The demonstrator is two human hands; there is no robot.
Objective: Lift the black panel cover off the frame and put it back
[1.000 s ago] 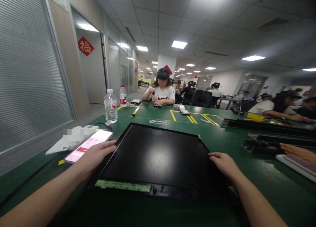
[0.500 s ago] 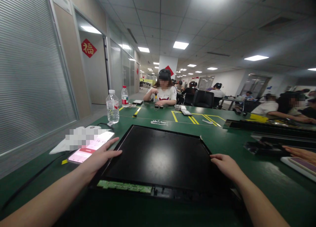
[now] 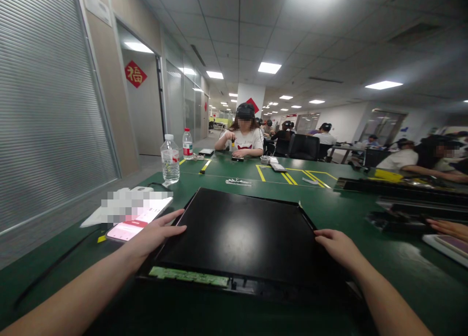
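Note:
A large black flat panel (image 3: 241, 233) lies on the green table (image 3: 329, 199) in front of me, with a green circuit strip (image 3: 188, 276) along its near edge. My left hand (image 3: 155, 236) rests on the panel's left edge, fingers spread flat. At the right edge, my right hand (image 3: 338, 248) grips the panel with fingers curled over it.
A phone (image 3: 137, 219) with a lit screen lies left of the panel, beside white papers. Two water bottles (image 3: 170, 159) stand farther back left. Black parts (image 3: 398, 199) lie at right, near another person's hand (image 3: 448, 227). A person (image 3: 243, 136) sits across the table.
The view has shifted slightly, so everything sits a little to the right. My left hand's fingers have slid farther onto the panel's left edge. The right hand holds its place.

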